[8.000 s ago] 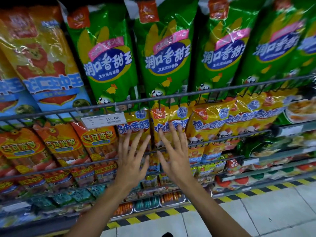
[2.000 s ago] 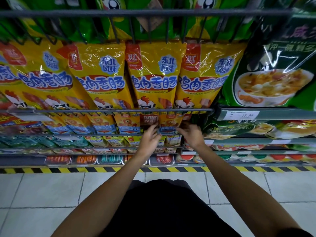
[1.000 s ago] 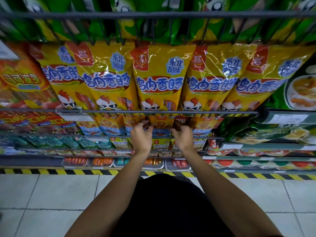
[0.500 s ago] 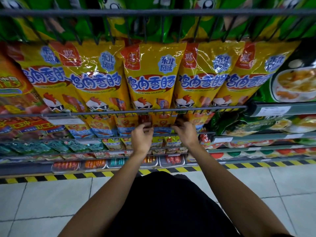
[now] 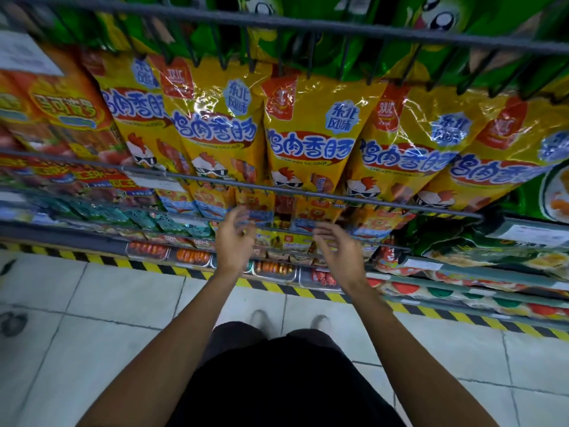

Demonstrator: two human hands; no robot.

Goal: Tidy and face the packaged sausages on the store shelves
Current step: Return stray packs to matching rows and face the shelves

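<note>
Your left hand (image 5: pixel 234 241) and right hand (image 5: pixel 337 252) are smeared by motion, so you can't tell whether the fingers (image 5: pixel 243 215) touch anything. The wire rail (image 5: pixel 308 192) cuts across the yellow sausage packs (image 5: pixel 308 134), hiding their bottoms. The green packs (image 5: pixel 338 35) run off the top edge. The price tag (image 5: pixel 534 234) is unreadable.

The sausage packs (image 5: pixel 308 134) are yellow with blue letters and red labels; upper bags (image 5: pixel 385 35) are green; the floor stripe (image 5: pixel 277 288) is yellow-black.
</note>
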